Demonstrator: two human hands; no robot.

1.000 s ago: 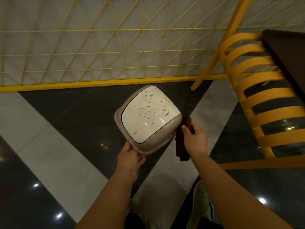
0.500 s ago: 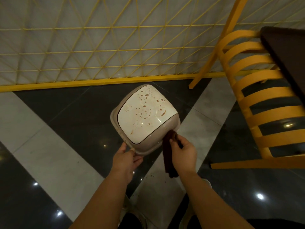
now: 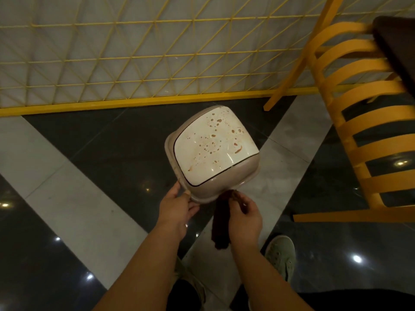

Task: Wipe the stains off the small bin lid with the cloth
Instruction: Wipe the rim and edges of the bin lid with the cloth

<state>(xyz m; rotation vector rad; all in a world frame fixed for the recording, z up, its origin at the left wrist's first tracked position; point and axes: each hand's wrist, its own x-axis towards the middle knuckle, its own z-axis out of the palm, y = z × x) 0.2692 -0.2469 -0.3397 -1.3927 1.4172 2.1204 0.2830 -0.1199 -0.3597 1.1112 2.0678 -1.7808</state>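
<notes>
A small bin lid, white on top with a beige rim, is held up over the floor. Brown stains speckle its white face. My left hand grips the lid's near rim, thumb on top. My right hand pinches a dark brown cloth just below the lid's near edge. The cloth hangs down between my two hands and its top touches the rim.
A yellow slatted chair stands at the right beside a dark tabletop. A yellow wire fence runs across the back. The floor is glossy dark and grey tile. My shoe shows below.
My right hand has carried the cloth from the lid's right side down to its near edge. The lid has tilted a little, and my left hand keeps its grip.
</notes>
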